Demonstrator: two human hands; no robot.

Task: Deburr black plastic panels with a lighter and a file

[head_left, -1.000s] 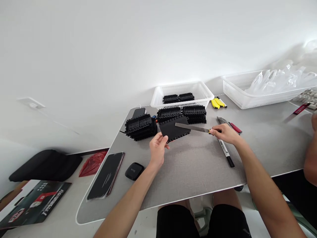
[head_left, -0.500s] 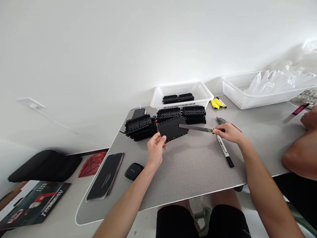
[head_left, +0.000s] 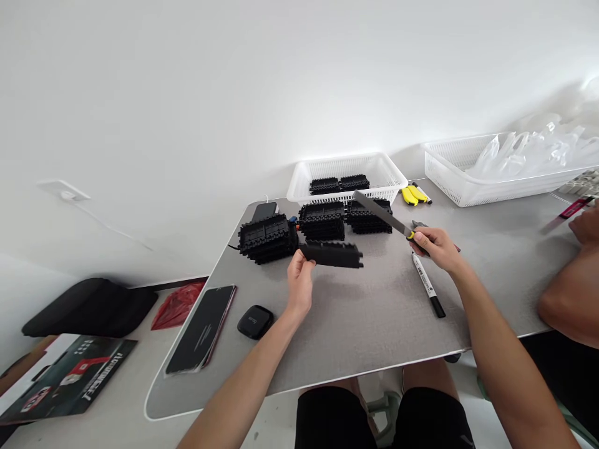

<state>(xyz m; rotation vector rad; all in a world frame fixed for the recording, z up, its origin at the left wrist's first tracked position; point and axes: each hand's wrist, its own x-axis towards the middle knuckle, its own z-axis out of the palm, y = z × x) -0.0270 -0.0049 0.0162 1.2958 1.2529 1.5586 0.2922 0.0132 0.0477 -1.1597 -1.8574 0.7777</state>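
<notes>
My left hand (head_left: 299, 280) pinches one end of a black toothed plastic plate (head_left: 333, 254), held almost level above the grey table (head_left: 355, 312). My right hand (head_left: 433, 245) is closed on the yellow-and-black handle of a flat metal file (head_left: 381, 214), whose blade points up and left, off the plate. Behind the plate stand stacks of the same black plates (head_left: 267, 237), and more lie in a white basket (head_left: 344, 168).
A black marker (head_left: 427, 287) lies by my right hand, yellow markers (head_left: 414, 194) near the basket. A phone (head_left: 202, 328) and a small black case (head_left: 254, 321) lie at the left. A second white basket (head_left: 496, 168) holds clear bags. Another person's arm (head_left: 568, 293) rests at the right.
The file has lifted off the plate and swung up to the right. My left hand has tipped the plate from facing me to nearly flat, edge on.
</notes>
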